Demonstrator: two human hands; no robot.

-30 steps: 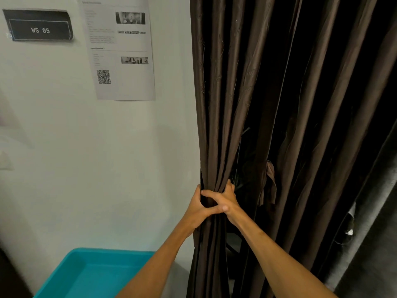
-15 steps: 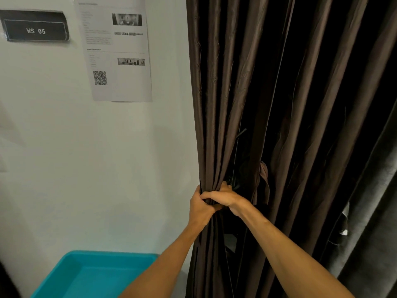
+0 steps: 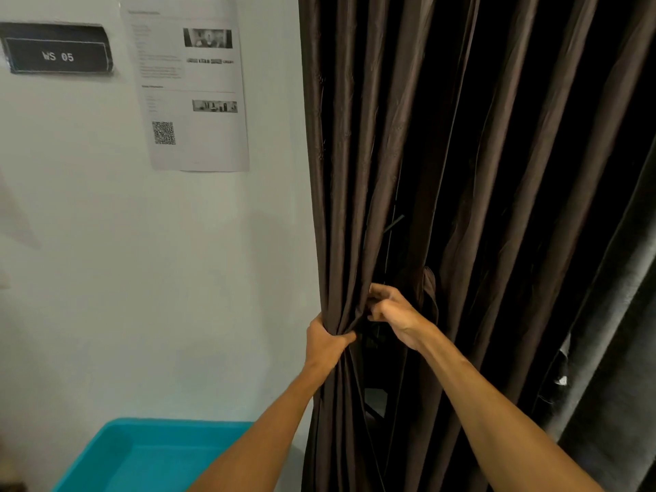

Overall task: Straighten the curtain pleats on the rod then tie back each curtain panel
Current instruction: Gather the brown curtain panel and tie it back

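Observation:
A dark brown curtain panel (image 3: 355, 154) hangs in long vertical pleats beside a white wall. My left hand (image 3: 326, 340) grips the gathered left-edge pleats at about waist height. Just right of it, my right hand (image 3: 394, 310) has its fingers curled into the folds, pinching curtain fabric. A brown fabric loop (image 3: 430, 289), perhaps a tie-back, hangs just behind my right hand. More pleats of the same curtain (image 3: 514, 207) spread to the right. The rod is out of view above.
A turquoise plastic bin (image 3: 117, 452) stands at the lower left against the wall. A printed sheet with a QR code (image 3: 188, 90) and a black "WS 05" sign (image 3: 58, 51) hang on the wall. A grey curtain (image 3: 610, 349) hangs at the far right.
My right hand has let go of the bundle it shared with the left hand and moved up and right into the folds. The left hand keeps its grip.

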